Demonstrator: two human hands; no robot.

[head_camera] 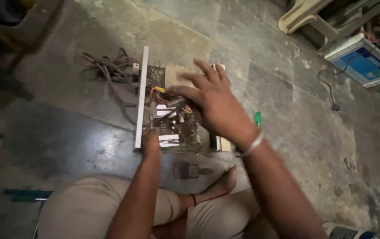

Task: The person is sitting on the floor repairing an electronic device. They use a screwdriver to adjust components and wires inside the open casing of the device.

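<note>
An opened electronic unit (172, 128) lies on the stone floor, with a metal side plate (142, 95), circuit parts and coloured wires showing inside. My left hand (150, 140) rests on the near left corner of the unit, fingers curled against its edge. My right hand (210, 99) hovers over the middle of the unit, with the thumb and forefinger pinched on something small and yellow (160, 90) among the wires, other fingers spread. A metal bangle (253, 145) circles my right wrist.
A tangle of brown wires (110, 68) lies left of the unit. A green-handled screwdriver (257, 119) lies right of it. A small dark object (191, 170) sits near my foot (223, 181). A blue and white box (363, 62) and plastic furniture (305, 15) stand at the upper right.
</note>
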